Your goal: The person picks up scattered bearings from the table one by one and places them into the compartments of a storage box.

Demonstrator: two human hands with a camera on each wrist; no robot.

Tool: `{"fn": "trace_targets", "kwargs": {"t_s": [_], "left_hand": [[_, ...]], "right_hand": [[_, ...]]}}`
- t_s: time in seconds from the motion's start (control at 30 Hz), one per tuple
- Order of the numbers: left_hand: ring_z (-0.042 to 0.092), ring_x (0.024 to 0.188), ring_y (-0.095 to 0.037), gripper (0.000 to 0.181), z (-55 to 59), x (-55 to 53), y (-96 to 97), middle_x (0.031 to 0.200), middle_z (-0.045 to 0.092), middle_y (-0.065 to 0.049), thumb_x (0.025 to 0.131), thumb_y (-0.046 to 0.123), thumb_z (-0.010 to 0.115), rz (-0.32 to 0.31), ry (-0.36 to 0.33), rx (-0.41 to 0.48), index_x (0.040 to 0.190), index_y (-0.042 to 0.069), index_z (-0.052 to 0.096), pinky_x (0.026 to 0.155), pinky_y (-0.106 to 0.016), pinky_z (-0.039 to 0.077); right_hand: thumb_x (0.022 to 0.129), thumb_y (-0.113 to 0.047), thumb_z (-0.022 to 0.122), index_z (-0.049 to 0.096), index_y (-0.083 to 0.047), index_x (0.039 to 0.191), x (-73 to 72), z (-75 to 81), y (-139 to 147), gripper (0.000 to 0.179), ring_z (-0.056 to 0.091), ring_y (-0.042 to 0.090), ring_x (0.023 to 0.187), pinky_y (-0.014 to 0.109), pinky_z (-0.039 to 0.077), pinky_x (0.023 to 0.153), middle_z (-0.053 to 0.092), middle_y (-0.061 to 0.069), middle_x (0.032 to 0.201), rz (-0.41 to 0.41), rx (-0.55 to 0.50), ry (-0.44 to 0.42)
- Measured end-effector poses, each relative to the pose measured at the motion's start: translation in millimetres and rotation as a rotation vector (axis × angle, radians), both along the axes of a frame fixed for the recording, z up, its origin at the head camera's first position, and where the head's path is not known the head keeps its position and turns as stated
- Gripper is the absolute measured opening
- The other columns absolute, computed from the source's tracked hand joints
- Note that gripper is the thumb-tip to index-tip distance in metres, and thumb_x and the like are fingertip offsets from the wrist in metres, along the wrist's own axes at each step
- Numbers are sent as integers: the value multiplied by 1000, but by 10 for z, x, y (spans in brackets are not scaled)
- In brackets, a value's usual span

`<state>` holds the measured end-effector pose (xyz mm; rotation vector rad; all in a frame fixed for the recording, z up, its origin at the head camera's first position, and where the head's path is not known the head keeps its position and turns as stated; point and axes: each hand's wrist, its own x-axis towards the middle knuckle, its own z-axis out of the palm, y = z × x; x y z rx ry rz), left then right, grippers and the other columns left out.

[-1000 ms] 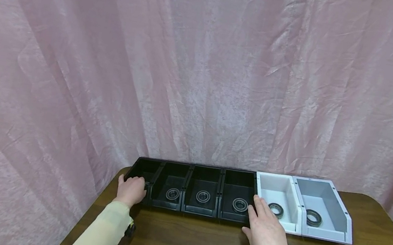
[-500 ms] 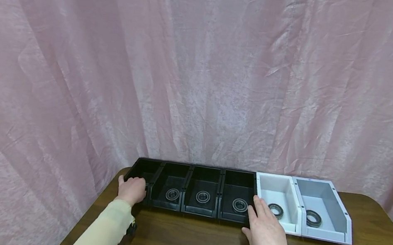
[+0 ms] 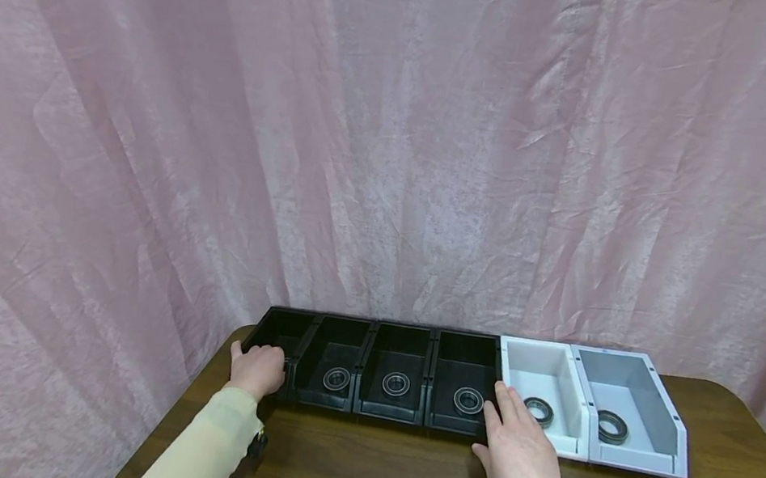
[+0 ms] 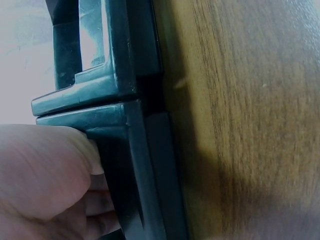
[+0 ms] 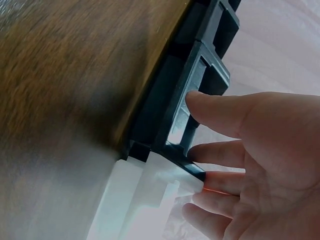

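My left hand (image 3: 256, 372) reaches over the front of the leftmost black bin (image 3: 288, 324). In the left wrist view its thumb (image 4: 55, 167) lies by the bin's wall, with the other fingers partly hidden; I cannot tell what they hold. My right hand (image 3: 520, 454) spans the join between the last black bin (image 3: 469, 349) and the white bin (image 3: 535, 357). Its fingers are spread and nearly straight, the thumb (image 5: 215, 110) at the black bin's front opening. One ball bearing (image 3: 468, 400) lies in that black bin, and another bearing (image 3: 538, 410) in the white one, partly behind the fingers.
Between the hands, two more black bins hold a bearing (image 3: 336, 379) and another bearing (image 3: 395, 384). At the right end a grey bin (image 3: 675, 423) contains a bearing (image 3: 612, 426). The row stands on a wooden table (image 3: 351, 463) before a pink curtain (image 3: 395, 151).
A bit of a bearing that showed beside my left fingers one second ago is now hidden by the hand. The right hand and the bins stay in place.
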<state>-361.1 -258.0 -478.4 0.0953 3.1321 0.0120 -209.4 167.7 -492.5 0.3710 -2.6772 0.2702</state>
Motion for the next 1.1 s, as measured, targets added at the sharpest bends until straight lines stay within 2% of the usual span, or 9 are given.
{"fn": "trace_targets", "kwargs": {"t_s": [0.27,0.73,1.1], "left_hand": [[68,92,-35,23,23,3,5,82,67,-6,97,0,70,13,-20,-4,79,13,74,122,-80,18],[69,94,-35,18,13,-7,1,85,70,-7,96,1,71,20,-17,11,84,12,77,123,-81,16],[69,93,-35,19,-3,-9,-14,84,68,-7,96,1,71,8,-6,13,82,13,76,122,-81,17]], "right_hand": [[83,-21,98,74,9,127,-1,-12,3,58,57,49,142,59,50,114,58,33,152,3,-3,28],[85,-21,97,73,9,130,2,21,-2,59,55,49,144,59,49,116,56,33,155,-3,-3,-14],[84,-23,98,73,9,129,-9,15,3,60,56,49,143,59,50,115,57,33,153,2,0,6]]}}
